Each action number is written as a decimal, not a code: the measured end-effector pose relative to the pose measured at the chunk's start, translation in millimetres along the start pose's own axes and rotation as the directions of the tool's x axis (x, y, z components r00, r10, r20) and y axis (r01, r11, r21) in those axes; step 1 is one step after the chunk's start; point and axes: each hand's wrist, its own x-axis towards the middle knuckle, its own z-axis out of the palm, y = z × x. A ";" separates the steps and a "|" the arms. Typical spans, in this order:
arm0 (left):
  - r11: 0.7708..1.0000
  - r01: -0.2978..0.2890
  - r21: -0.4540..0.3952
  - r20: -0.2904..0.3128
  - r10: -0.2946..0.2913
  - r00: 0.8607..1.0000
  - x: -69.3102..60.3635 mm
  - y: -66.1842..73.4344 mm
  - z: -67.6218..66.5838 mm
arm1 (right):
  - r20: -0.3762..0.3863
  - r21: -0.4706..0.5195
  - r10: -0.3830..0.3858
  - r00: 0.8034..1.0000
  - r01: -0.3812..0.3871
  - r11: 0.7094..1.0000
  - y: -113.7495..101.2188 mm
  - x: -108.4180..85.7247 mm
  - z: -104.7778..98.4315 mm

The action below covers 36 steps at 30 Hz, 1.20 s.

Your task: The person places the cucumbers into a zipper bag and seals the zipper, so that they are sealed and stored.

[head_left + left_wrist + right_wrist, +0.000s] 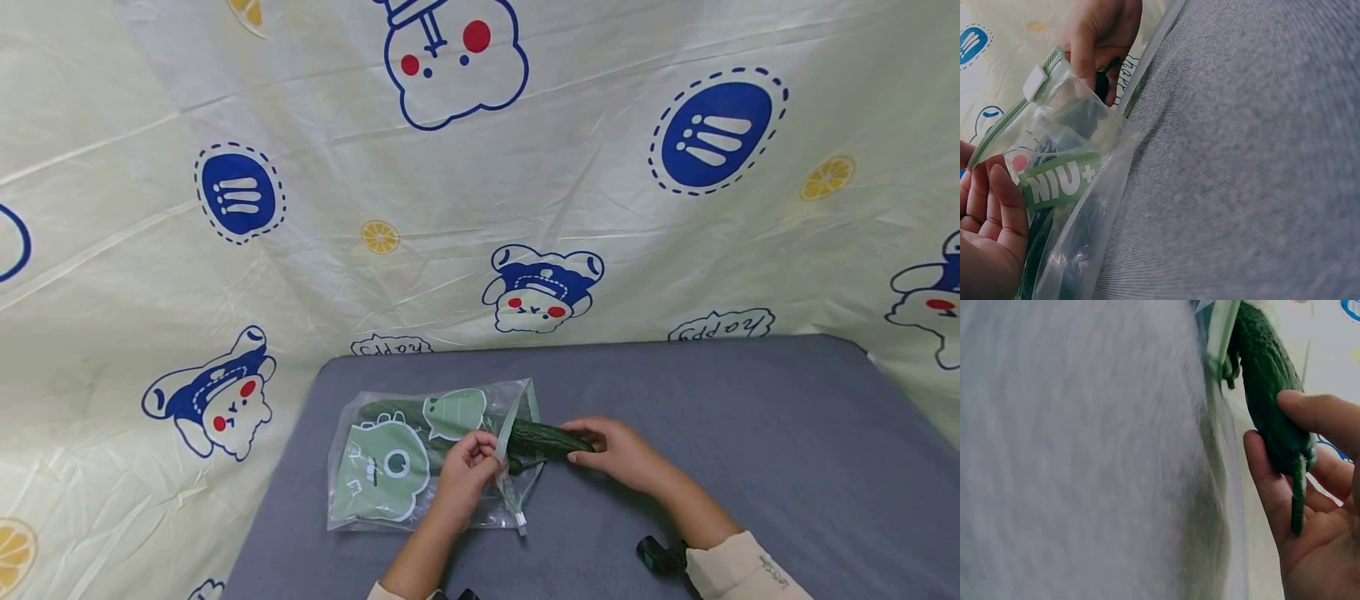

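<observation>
A clear zip bag point(382, 475) with green cartoon prints lies on the table, its mouth facing right. My left hand point(463, 483) pinches the green-edged rim of that mouth between thumb and fingers. One dark green cucumber point(547, 437) sticks partly out of the opening, its other end inside the bag. Around its stem end, my right hand point(618, 454) holds it with thumb and fingers; the right wrist view shows the stem point(1298, 500) over the palm. Beside it, a second cucumber's stem point(1229, 372) pokes from the bag. The white zip slider point(1035, 83) sits at the rim's near end.
A grey cloth covers the table point(750, 467). Behind it and at the sides hangs a pale curtain point(315, 275) printed with cartoon figures and orange slices. A small black device point(660, 556) is by the right wrist, next to a beige sleeve point(742, 571).
</observation>
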 end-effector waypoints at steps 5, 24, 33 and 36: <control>1.000 0.006 -0.006 0.002 -0.006 1.000 -0.9 -0.8 0.1 | -0.022 0.053 0.034 0.999 -0.033 0.998 0.6 -0.4 1.6; 1.000 -0.020 -0.005 0.016 0.020 1.000 -0.8 -1.6 4.5 | -0.084 0.103 0.027 0.996 -0.018 0.995 -11.9 26.1 27.2; 1.000 -0.011 -0.007 0.015 0.011 1.000 -1.3 -3.1 4.2 | -0.129 0.043 0.020 0.991 -0.015 0.999 -23.3 32.5 42.8; 1.000 -0.012 -0.012 0.016 0.012 1.000 -1.0 -3.6 4.3 | -0.121 0.039 -0.007 0.993 0.011 0.999 -21.4 27.4 39.7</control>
